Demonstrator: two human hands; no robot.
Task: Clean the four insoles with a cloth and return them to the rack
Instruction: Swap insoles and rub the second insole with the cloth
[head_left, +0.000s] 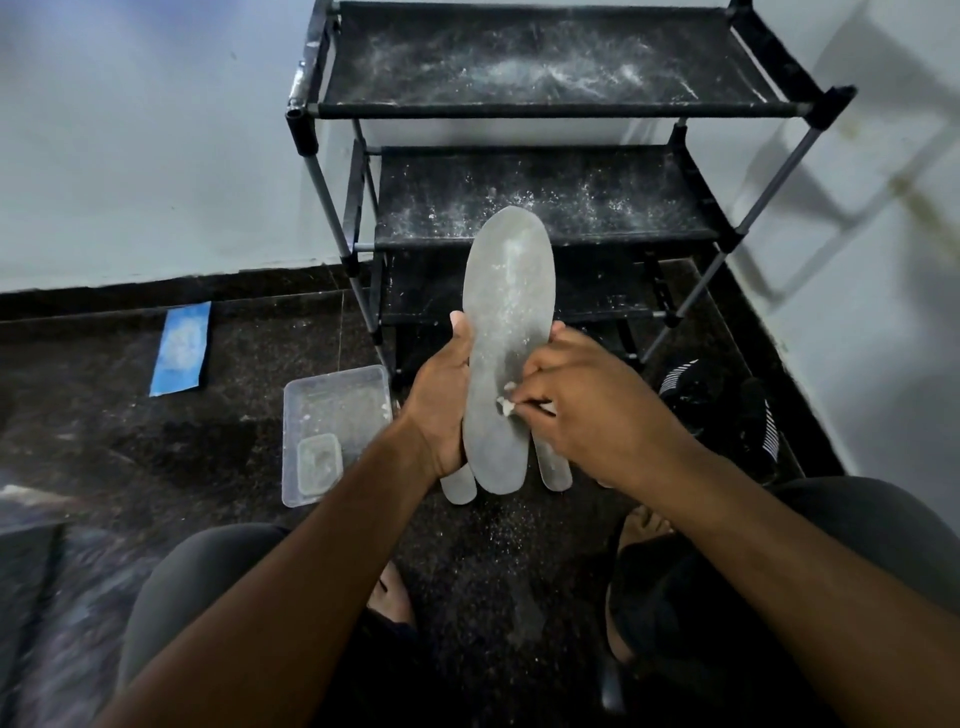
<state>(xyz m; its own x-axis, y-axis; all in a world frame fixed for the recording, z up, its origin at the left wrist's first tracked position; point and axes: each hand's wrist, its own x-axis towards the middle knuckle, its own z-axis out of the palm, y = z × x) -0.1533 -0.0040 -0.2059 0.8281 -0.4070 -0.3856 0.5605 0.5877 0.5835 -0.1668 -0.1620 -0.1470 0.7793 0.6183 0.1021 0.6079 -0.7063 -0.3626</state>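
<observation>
A long grey insole (506, 322), dusted with white powder, stands upright in front of the black shoe rack (545, 109). My left hand (441, 405) grips its left edge at the middle. My right hand (587, 410) pinches a small white wad (506, 402), cloth or tissue, against the insole's right side. Behind the held insole, the heel ends of two more grey insoles (460, 486) (553, 470) stick out below my hands. Who holds them is hidden. The rack's fabric shelves are speckled with white powder.
A clear plastic tub (332, 395) with a smaller tub (317, 462) inside sits on the dark floor to the left. A blue packet (182, 348) lies further left by the wall. Black shoes with white stripes (727, 410) rest at the right. My knees and bare feet frame the bottom.
</observation>
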